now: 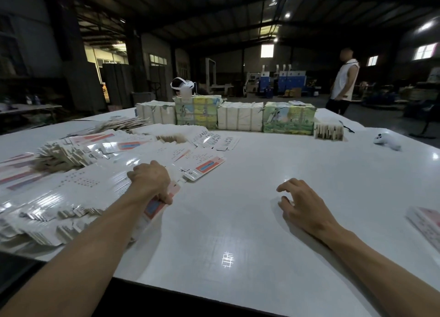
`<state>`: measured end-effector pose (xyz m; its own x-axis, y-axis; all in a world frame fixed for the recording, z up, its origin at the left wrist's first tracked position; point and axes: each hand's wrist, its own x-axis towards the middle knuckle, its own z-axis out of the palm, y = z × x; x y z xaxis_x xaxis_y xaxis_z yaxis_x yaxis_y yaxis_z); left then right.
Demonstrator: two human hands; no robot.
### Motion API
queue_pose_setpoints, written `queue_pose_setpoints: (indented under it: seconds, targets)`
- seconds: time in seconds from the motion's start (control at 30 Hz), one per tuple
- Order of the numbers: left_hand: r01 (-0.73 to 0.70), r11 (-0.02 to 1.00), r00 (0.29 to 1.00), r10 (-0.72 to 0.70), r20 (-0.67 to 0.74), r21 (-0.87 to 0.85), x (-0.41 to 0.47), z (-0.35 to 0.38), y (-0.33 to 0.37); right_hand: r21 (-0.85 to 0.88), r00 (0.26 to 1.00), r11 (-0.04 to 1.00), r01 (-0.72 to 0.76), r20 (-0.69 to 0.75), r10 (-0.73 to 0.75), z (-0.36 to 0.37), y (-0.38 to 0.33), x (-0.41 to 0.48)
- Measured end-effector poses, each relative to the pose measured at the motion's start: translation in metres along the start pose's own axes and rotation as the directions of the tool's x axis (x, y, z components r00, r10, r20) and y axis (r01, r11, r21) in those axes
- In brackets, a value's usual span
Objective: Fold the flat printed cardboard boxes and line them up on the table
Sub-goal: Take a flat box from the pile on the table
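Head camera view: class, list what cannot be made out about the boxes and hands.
Head view:
Lettering on the flat boxes: too small, washed by glare.
Left hand grip: fingertips hidden under the boxes, so how many sheets it holds is unclear.
Pink box: cut off by right edge.
Folded boxes in the row: backs hidden.

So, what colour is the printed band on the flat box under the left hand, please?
The flat box's band is pinkish red around a blue block; head view.
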<state>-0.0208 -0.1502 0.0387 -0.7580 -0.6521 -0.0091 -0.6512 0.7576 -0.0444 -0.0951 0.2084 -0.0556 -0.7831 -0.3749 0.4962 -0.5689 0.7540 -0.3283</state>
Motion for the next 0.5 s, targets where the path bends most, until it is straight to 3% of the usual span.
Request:
queue_pose_setpoints:
  seconds: [0.3, 0.43, 0.5]
  targets:
    - [-0.133, 0.985, 0.985, 0.144, -0.098, 0.114, 0.005, 0.002, 0.001, 0.057, 0.999, 0.998, -0.013, 0.040, 0.010, 0.000, 0.001, 0.001]
    - [-0.272, 0.940, 0.962, 0.264, -0.070, -0.206, 0.014, -0.019, 0.012, 0.110, 0.999, 0.994, -0.023, 0.029, 0.020, 0.002, 0.002, 0.004]
    - [-0.348, 0.810, 0.920, 0.392, -0.004, -0.473, 0.013, -0.026, 0.028, 0.134, 1.000, 0.991, -0.023, 0.011, 0.022, 0.002, 0.001, 0.006]
